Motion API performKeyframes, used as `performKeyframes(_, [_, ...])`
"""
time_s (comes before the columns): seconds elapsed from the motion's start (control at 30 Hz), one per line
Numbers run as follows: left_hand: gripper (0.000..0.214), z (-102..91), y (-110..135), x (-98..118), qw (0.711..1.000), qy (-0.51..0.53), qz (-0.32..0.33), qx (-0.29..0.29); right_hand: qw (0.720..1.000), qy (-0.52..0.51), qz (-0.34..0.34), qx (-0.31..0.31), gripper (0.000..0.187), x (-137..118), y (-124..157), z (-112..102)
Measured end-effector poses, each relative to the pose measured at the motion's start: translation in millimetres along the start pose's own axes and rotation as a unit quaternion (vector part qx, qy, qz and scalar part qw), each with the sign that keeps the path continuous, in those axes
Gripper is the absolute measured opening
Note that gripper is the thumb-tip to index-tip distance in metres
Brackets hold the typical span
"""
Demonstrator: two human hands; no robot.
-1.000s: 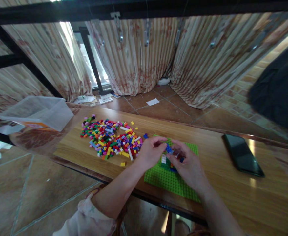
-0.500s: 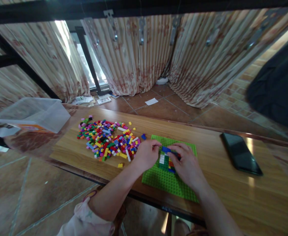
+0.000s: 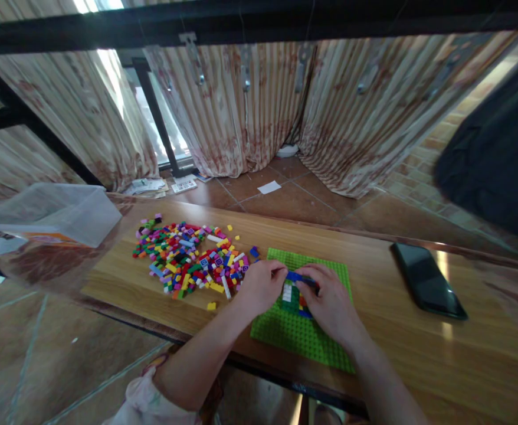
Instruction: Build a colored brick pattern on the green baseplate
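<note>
A long blue brick piece [image 3: 294, 276] spans the gap between my two hands, above the bright green studded baseplate [image 3: 303, 339]. The closed fingertips of my left hand [image 3: 261, 288] pinch its left end. My right hand [image 3: 330, 301] curls over its right part, thumb and fingers closed on it, hiding that end. Just below lie a white brick [image 3: 287, 293] and a dark green brick [image 3: 289, 306], both on the baseplate. Red, orange and blue bricks [image 3: 304, 313] show beside my right thumb, partly covered by the hand.
Left of the baseplate spreads a pile of mixed loose bricks [image 3: 188, 254], with a stray blue brick [image 3: 254, 251] and yellow brick [image 3: 212, 306] near it. A clear plastic bin [image 3: 95, 215] stands at the far left. A black phone [image 3: 427, 280] lies on the wooden tabletop [image 3: 383, 319] at right.
My left fingertips have come to the left end of the blue piece, where a gap showed before. My right hand stays around its right part. The view has shifted slightly.
</note>
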State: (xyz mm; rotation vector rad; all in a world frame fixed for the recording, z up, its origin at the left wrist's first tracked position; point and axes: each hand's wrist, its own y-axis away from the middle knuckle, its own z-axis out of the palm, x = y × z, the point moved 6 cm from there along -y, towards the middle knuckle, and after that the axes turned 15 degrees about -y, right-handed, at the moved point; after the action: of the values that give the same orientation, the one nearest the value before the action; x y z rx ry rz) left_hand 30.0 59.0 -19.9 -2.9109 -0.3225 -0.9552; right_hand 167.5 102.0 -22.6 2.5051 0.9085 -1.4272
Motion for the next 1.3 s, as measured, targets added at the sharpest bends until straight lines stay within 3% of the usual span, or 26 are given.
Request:
performKeyframes(0.47, [0.031, 0.7, -3.9, -1.7, 1.0, -0.002, 0.002, -0.012, 0.999, -0.021, 0.038, -0.013, 0.017, -3.7, -4.1, 1.4])
performKeyframes(0.83, [0.031, -1.8, -5.3, -1.2, 0.999, 0.021, -0.003, -0.03, 0.998, -0.035, 0.051, 0.021, 0.019, -4.8, -8.5, 4.6])
performKeyframes(1.3, [0.028, 2.4, -6.1, -6.6, 0.999, 0.033, -0.009, -0.005, 0.997, -0.056, 0.04, 0.034, 0.018, -3.1, -9.2, 4.9])
